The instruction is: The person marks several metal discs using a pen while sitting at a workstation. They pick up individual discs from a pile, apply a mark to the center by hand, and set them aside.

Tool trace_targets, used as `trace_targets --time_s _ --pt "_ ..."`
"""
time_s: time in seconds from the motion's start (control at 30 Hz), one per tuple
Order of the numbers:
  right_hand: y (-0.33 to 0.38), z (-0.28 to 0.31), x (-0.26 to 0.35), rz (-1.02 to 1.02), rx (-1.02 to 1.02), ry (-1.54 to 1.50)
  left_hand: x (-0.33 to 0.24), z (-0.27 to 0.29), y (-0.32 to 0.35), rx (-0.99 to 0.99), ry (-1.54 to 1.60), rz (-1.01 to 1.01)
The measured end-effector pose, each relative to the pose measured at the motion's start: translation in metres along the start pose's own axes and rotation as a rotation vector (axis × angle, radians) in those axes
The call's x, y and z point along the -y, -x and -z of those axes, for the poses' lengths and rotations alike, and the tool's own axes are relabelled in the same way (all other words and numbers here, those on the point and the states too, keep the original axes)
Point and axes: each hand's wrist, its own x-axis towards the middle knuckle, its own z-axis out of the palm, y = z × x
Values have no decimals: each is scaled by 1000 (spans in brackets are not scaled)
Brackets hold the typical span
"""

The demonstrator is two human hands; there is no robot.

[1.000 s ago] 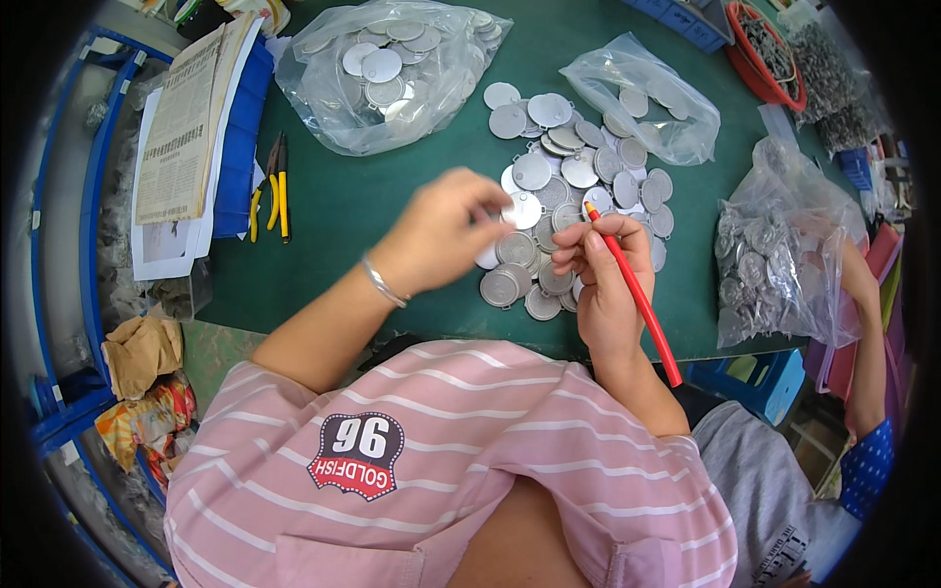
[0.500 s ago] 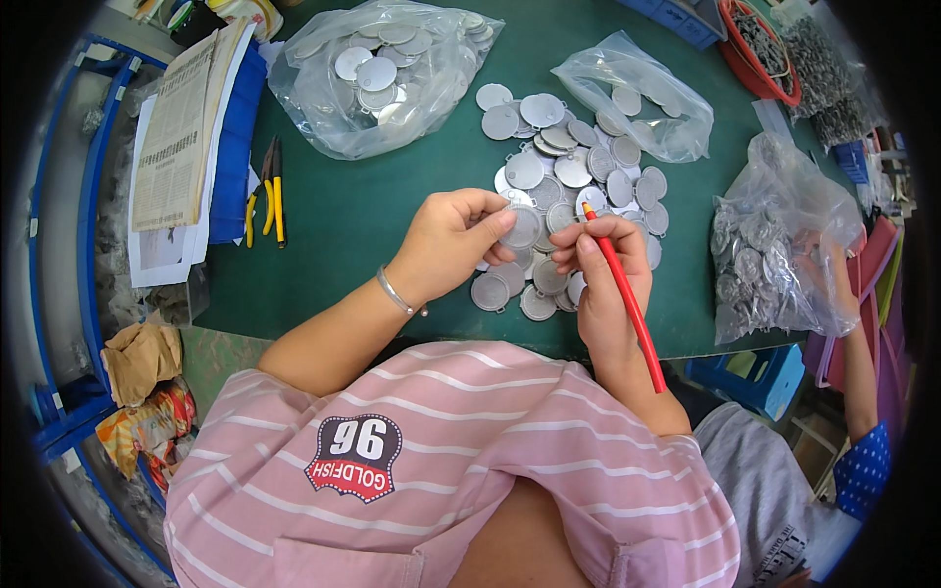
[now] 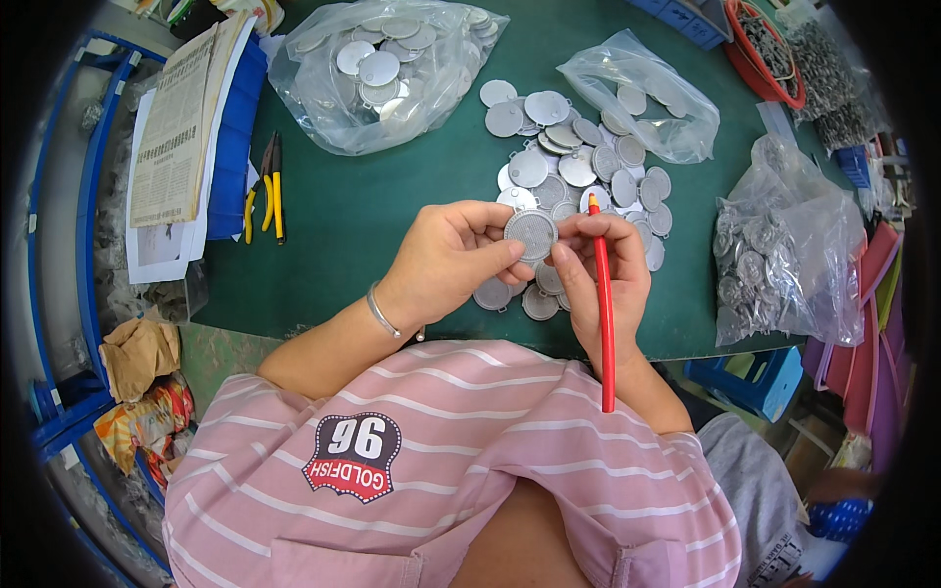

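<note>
Fingers [image 3: 490, 245] pinched on grey disc [image 3: 530, 235]

On the green table [image 3: 392, 225], far left, a clear bag of metal discs [image 3: 382, 64] lies beside a stack of papers [image 3: 176, 127] on a blue tray [image 3: 230, 157]. Yellow-handled pliers [image 3: 270, 186] rest just right of it. A second bag [image 3: 637, 93] sits far right (half empty), near a red basket [image 3: 760, 54].

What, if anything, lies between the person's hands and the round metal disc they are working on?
Nothing visible. The left hand and right hand both pinch the metal disc directly, above the loose discs on the green table. The right also holds a red stick.
</note>
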Motion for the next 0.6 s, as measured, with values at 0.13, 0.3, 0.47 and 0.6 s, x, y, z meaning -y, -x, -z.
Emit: trace_targets --time_s 0.13,0.3,0.47,0.6 --pt "1 0 0 5 -6 21 1 0 0 3 -8 -4" --pt "1 -1 2 -10 -9 -26 2 -1 0 -16 41 -12" --pt "2 0 2 -24 -12 -21 3 -1 -1 -28 53 -15" --pt "3 0 1 -24 -14 -38 3 -2 -1 -25 38 6"
